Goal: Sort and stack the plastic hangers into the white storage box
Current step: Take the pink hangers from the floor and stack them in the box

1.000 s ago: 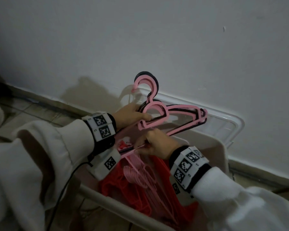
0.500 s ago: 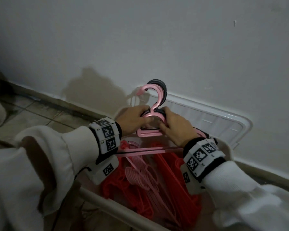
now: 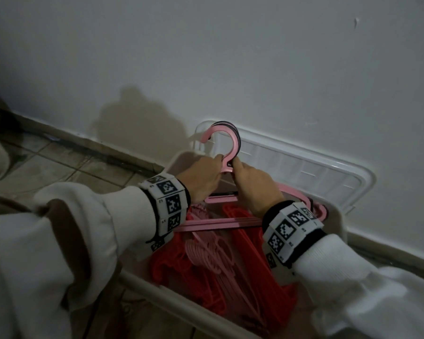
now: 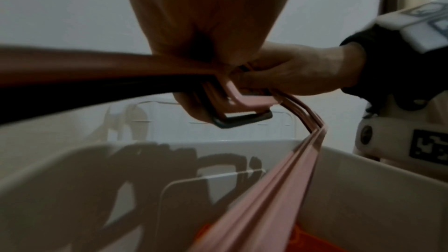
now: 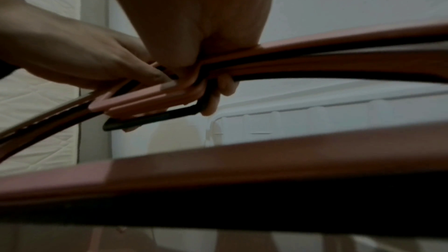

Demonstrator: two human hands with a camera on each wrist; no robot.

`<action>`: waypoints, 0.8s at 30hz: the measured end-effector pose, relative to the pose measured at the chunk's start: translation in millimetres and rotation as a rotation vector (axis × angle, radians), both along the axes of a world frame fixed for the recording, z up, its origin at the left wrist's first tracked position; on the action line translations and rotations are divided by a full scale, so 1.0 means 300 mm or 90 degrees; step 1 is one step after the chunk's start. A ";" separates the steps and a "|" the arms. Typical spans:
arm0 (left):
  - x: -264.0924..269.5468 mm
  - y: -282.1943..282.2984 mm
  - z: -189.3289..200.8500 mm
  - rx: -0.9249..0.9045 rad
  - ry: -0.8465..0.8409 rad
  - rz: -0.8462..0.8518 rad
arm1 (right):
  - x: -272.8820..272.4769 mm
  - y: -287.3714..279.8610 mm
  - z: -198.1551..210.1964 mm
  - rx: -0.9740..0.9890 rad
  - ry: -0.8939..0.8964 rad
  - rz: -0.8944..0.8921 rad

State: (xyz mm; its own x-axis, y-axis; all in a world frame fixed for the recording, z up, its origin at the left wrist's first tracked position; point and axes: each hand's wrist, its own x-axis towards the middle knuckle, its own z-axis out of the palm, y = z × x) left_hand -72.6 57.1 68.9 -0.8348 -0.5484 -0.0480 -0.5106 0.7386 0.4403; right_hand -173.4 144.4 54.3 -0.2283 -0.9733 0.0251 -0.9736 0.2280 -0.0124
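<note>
Both hands hold a bundle of pink and black hangers (image 3: 227, 148) upright over the white storage box (image 3: 338, 217), hooks up against the wall. My left hand (image 3: 203, 178) grips the neck from the left and my right hand (image 3: 251, 182) grips it from the right. In the left wrist view the left hand (image 4: 206, 60) curls round the pink and black bars (image 4: 244, 110). In the right wrist view the right hand (image 5: 194, 58) wraps the same bars (image 5: 155, 102). Red hangers (image 3: 255, 260) and thin pink hangers (image 3: 206, 253) lie stacked in the box.
The box's clear lid (image 3: 304, 167) leans against the white wall (image 3: 230, 57) behind the box. Tiled floor (image 3: 59, 167) lies to the left, with a dark baseboard along the wall. The box's near rim (image 3: 181, 304) runs below my wrists.
My right hand left the lower bar and took hold of the hanger neck beside the left hand. The bundle swung from tilted to upright and sank lower over the box.
</note>
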 end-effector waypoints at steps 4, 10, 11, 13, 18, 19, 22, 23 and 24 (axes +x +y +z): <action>0.014 -0.039 -0.015 -0.011 -0.024 -0.024 | -0.010 -0.008 -0.019 -0.072 -0.167 0.003; 0.050 -0.109 0.011 0.004 0.018 0.060 | -0.053 0.051 -0.018 -0.288 -0.057 0.103; 0.060 -0.121 0.016 -0.002 0.030 0.073 | -0.060 0.063 -0.020 -0.270 -0.081 0.107; 0.081 -0.139 0.021 -0.007 0.048 0.099 | -0.065 0.077 -0.041 -0.161 -0.156 0.098; 0.115 -0.150 0.023 -0.003 0.052 0.117 | -0.047 0.044 -0.166 0.251 -0.209 0.074; 0.118 -0.153 0.025 0.000 0.051 0.118 | -0.034 0.029 -0.196 0.295 -0.233 0.062; 0.122 -0.162 0.026 0.016 0.052 0.123 | 0.014 -0.020 -0.273 0.342 -0.299 0.037; 0.123 -0.164 0.023 0.021 0.060 0.122 | 0.036 -0.038 -0.290 0.342 -0.310 0.039; 0.124 -0.164 0.022 0.027 0.073 0.119 | 0.056 -0.056 -0.309 0.328 -0.320 0.046</action>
